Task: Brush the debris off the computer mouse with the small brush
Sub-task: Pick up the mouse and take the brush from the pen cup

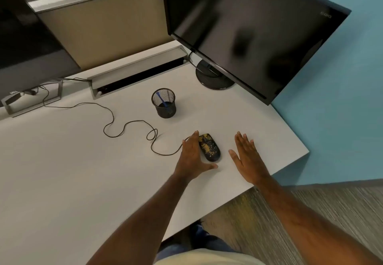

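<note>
A black computer mouse (209, 147) speckled with yellow debris lies on the white desk (83, 171) near its right corner. My left hand (192, 156) rests flat against the mouse's left side, fingers spread, thumb curling below the mouse's rear end. My right hand (247, 158) lies flat and open on the desk a short way right of the mouse, not touching it. Behind the mouse stands a black mesh cup (163, 103) with a blue-handled small brush (162, 99) leaning inside it.
The mouse's black cable (116, 119) loops across the desk to the left. A dark monitor (248, 26) on a round stand (213, 78) overhangs the back right. Another monitor (24, 53) stands at the left. A cable tray slot (136, 73) runs along the back. The desk edge is close on the right.
</note>
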